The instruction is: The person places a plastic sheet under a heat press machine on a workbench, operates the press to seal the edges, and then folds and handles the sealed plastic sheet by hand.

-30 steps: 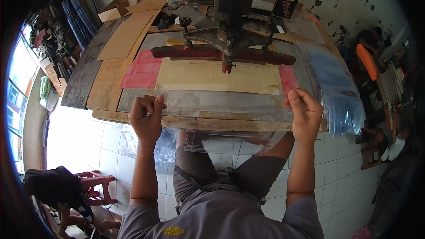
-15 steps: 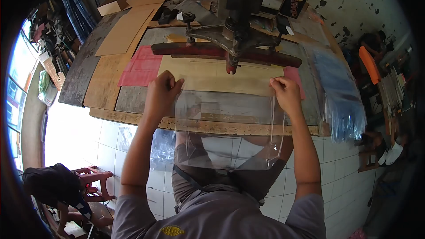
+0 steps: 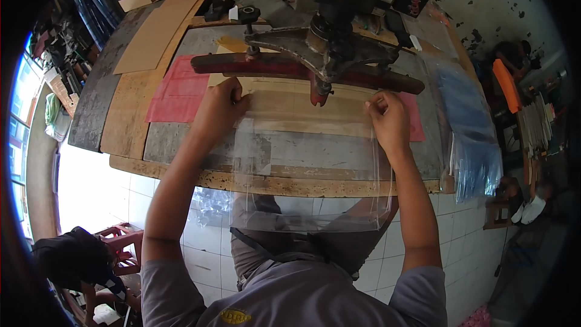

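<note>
A clear plastic sheet is stretched between my two hands, its near end hanging past the table edge over my lap. My left hand pinches its far left corner, and my right hand pinches the far right corner. Under the sheet's far part lies a yellowish sheet, on top of a pink sheet that shows at both sides. Just beyond my fingers is the long red bar of a metal press, above the yellowish sheet.
A stack of clear bluish plastic hangs over the table's right side. Cardboard lies at the left. The wooden table edge runs before me. Another person is at lower left, near a red stool.
Both hands have moved forward, closer to the press bar, carrying the clear plastic sheet farther over the table. The camera view has shifted slightly.
</note>
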Demonstrator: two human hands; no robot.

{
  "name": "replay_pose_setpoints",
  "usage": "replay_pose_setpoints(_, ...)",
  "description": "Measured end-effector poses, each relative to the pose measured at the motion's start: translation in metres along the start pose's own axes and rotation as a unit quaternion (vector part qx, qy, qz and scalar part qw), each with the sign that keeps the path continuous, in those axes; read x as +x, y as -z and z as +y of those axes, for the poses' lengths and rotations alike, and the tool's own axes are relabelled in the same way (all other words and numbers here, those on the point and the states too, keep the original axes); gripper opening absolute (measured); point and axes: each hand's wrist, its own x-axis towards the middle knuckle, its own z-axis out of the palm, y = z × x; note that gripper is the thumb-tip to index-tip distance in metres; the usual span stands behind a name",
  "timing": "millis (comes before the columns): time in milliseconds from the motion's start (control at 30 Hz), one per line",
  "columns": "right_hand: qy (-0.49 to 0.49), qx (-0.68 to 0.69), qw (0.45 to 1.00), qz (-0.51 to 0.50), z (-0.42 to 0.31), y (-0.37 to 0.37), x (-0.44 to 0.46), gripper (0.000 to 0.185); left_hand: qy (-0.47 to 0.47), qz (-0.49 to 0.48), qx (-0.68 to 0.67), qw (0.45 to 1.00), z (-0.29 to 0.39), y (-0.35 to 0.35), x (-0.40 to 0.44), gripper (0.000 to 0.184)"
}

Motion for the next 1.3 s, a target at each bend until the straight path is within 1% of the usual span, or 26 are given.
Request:
replay_pose_setpoints(67,0.044,-0.011,0.999,0.017,0.005,-0.005,-0.001,0.010,-0.001,0.001,-0.001,1.000,0.002,0.000,0.000,0.026)
replay_pose_setpoints(167,0.051,-0.019,0.998,0.011,0.006,-0.006,-0.003,0.008,0.002,0.005,-0.003,1.000,0.002,0.001,-0.001,0.025)
replay_pose_setpoints(367,0.127,-0.054,0.990,-0.005,0.007,-0.002,-0.001,0.008,0.020,0.008,-0.008,1.000,0.006,0.001,-0.002,0.026)
replay_pose_setpoints(467,0.150,-0.047,0.987,-0.022,0.005,0.005,-0.003,0.011,0.035,0.007,-0.009,0.999,0.005,-0.002,-0.002,0.027)
replay_pose_setpoints(567,0.099,-0.035,0.992,-0.077,0.006,0.017,-0.007,0.018,0.049,0.008,-0.019,0.999,0.006,-0.002,-0.002,0.028)
replay_pose_setpoints(667,0.119,-0.039,0.989,-0.074,0.014,0.017,-0.009,0.024,0.044,0.013,-0.007,0.999,0.008,-0.003,-0.001,0.033)
replay_pose_setpoints(800,0.121,-0.028,0.991,-0.048,0.019,0.012,-0.008,0.023,0.048,0.016,0.016,0.999,0.009,-0.004,0.001,0.038)
replay_pose_setpoints(900,0.123,-0.019,0.992,-0.038,0.021,0.010,-0.004,0.021,0.063,0.031,-0.014,0.997,0.006,-0.010,0.004,0.034)
replay_pose_setpoints(1000,0.130,-0.026,0.991,-0.027,0.025,0.010,0.000,0.019,0.049,0.045,-0.007,0.998,0.005,-0.015,0.007,0.037)
replay_pose_setpoints(1200,0.116,-0.041,0.992,-0.029,0.021,0.011,0.005,0.018,0.067,0.053,-0.006,0.996,0.003,-0.020,0.010,0.046)
replay_pose_setpoints(1300,0.116,-0.046,0.992,-0.026,0.021,0.010,0.003,0.017,0.062,0.061,0.011,0.996,0.001,-0.021,0.010,0.049)
